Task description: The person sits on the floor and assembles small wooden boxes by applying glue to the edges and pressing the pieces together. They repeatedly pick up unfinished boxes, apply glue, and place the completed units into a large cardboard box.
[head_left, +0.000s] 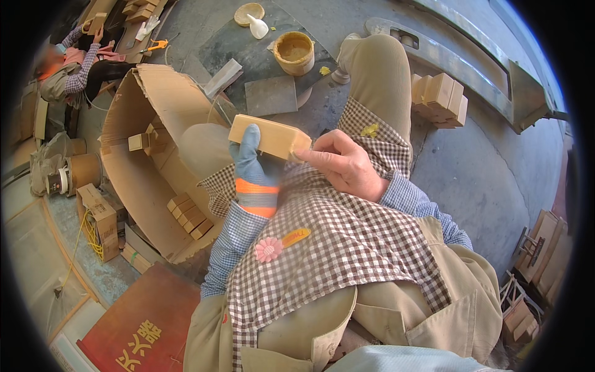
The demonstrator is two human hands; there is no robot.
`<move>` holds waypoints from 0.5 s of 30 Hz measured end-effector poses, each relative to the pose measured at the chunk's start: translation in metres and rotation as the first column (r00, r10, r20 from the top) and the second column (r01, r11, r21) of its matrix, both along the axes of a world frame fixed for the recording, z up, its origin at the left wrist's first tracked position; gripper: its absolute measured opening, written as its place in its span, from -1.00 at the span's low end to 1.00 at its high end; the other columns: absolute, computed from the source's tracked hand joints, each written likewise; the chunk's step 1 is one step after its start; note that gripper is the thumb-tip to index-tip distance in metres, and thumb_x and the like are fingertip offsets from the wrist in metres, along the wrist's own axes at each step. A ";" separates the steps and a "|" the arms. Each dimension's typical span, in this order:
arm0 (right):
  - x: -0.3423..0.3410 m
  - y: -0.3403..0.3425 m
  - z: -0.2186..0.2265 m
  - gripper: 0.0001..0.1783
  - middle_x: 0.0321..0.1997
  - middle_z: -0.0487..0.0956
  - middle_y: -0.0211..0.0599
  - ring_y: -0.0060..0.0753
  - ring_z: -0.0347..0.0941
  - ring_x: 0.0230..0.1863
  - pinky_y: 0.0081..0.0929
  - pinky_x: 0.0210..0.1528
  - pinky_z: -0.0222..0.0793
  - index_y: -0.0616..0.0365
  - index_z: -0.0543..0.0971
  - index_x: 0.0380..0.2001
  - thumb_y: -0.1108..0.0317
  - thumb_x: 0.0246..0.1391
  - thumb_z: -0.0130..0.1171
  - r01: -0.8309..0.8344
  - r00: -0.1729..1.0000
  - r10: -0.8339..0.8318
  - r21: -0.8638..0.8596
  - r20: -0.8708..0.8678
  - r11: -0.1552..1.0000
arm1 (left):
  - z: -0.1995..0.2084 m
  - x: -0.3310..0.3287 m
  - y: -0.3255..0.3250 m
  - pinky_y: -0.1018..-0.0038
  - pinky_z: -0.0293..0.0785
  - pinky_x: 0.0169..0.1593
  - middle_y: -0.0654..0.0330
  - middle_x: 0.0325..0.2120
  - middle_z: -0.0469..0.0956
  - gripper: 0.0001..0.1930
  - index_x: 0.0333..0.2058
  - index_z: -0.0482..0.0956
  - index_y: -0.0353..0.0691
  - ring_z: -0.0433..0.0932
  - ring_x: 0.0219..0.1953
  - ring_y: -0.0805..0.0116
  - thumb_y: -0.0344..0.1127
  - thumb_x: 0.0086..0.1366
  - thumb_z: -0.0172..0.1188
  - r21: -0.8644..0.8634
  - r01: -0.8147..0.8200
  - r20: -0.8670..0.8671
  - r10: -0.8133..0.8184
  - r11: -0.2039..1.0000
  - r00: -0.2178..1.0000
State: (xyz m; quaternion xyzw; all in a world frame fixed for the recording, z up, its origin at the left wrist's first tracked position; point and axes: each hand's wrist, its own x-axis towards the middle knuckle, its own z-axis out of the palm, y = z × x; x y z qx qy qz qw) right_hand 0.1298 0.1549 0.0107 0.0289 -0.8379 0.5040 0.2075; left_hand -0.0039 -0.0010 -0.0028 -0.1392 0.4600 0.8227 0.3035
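A pale wooden block [263, 132] is held above my lap in front of the checked apron. Its near side rests in my left hand [249, 164], which wears a blue-grey glove with an orange-banded cuff; the thumb lies over the block. My bare right hand [352, 168] is at the block's right end, index fingertip touching the corner and the other fingers curled. Whether a small item is pinched there is hidden. Beyond my knees stands a tub [296, 66] of yellow-brown paste, with a white squeeze bottle [258, 27] and round lid [245, 11] behind it.
An open cardboard carton [121, 186] with several wooden blocks [189, 216] stands at my left. More blocks [437, 96] are stacked on the floor at right, beside a metal frame [458, 62]. Another person [71, 80] sits at far left. A red box [149, 310] lies near left.
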 end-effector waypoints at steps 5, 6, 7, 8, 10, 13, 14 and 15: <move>0.000 0.001 0.001 -0.51 -0.22 0.46 -0.23 -0.28 0.51 -0.27 -0.40 -0.25 0.54 0.04 0.64 0.05 0.64 0.01 0.27 -0.008 0.999 0.008 -0.023 -0.031 1.000 | -0.002 0.000 0.002 0.28 0.59 -0.03 0.19 -0.11 0.47 -0.57 0.04 0.35 -0.16 0.54 -0.09 0.29 -0.23 0.29 0.31 -0.013 -0.051 -0.017 0.051 0.999 0.999; 0.001 0.002 0.002 -0.49 -0.22 0.46 -0.23 -0.28 0.50 -0.27 -0.40 -0.24 0.53 0.03 0.63 0.07 0.65 0.02 0.26 0.026 1.000 -0.027 -0.020 -0.013 0.999 | -0.002 0.000 0.002 0.28 0.59 -0.03 0.19 -0.11 0.47 -0.56 0.04 0.35 -0.16 0.53 -0.09 0.29 -0.23 0.28 0.31 -0.022 -0.051 -0.037 0.050 0.998 0.998; 0.001 0.002 0.002 -0.48 -0.22 0.46 -0.23 -0.28 0.50 -0.27 -0.41 -0.24 0.53 0.03 0.62 0.08 0.65 0.02 0.25 0.062 0.998 -0.062 -0.022 0.005 0.998 | -0.001 0.000 0.002 0.28 0.58 -0.02 0.18 -0.11 0.46 -0.55 0.04 0.35 -0.17 0.53 -0.09 0.29 -0.22 0.27 0.32 -0.028 -0.047 -0.059 0.045 0.999 0.997; 0.001 0.003 0.002 -0.47 -0.23 0.46 -0.23 -0.28 0.50 -0.27 -0.41 -0.24 0.53 0.03 0.61 0.09 0.66 0.02 0.24 0.099 0.995 -0.099 -0.023 0.024 0.995 | -0.001 0.000 0.002 0.28 0.58 -0.01 0.18 -0.11 0.46 -0.54 0.04 0.35 -0.17 0.53 -0.08 0.29 -0.21 0.27 0.32 -0.035 -0.041 -0.082 0.038 0.999 0.996; 0.001 0.003 0.002 -0.46 -0.23 0.46 -0.22 -0.29 0.49 -0.27 -0.42 -0.24 0.53 0.02 0.60 0.11 0.67 0.03 0.22 0.108 0.994 -0.107 -0.020 0.036 0.994 | -0.001 0.000 0.001 0.28 0.57 -0.01 0.17 -0.09 0.45 -0.50 0.07 0.32 -0.17 0.52 -0.07 0.29 -0.20 0.26 0.33 -0.055 -0.038 -0.089 0.033 0.998 0.995; 0.001 0.002 -0.001 -0.47 -0.23 0.46 -0.22 -0.30 0.49 -0.28 -0.41 -0.24 0.53 0.01 0.60 0.11 0.67 0.05 0.21 0.110 0.993 -0.107 -0.039 0.052 0.993 | 0.000 0.000 0.001 0.28 0.57 0.00 0.16 -0.05 0.42 -0.44 0.12 0.28 -0.17 0.50 -0.05 0.28 -0.20 0.25 0.34 -0.087 -0.037 -0.087 0.029 0.996 0.996; 0.001 0.001 -0.002 -0.47 -0.23 0.46 -0.22 -0.31 0.49 -0.28 -0.41 -0.24 0.53 0.01 0.60 0.11 0.66 0.05 0.21 0.108 0.992 -0.105 -0.051 0.064 0.993 | 0.000 0.000 0.001 0.27 0.56 0.01 0.15 -0.04 0.41 -0.43 0.14 0.26 -0.17 0.50 -0.04 0.28 -0.20 0.25 0.34 -0.094 -0.034 -0.086 0.026 0.995 0.996; 0.000 0.001 -0.002 -0.47 -0.22 0.46 -0.23 -0.31 0.49 -0.29 -0.40 -0.24 0.53 0.01 0.60 0.11 0.66 0.06 0.21 0.081 0.996 -0.079 -0.052 0.046 0.995 | 0.001 0.001 0.001 0.27 0.56 0.01 0.15 -0.03 0.41 -0.41 0.15 0.24 -0.16 0.50 -0.04 0.27 -0.19 0.25 0.34 -0.096 -0.038 -0.084 0.030 0.995 0.996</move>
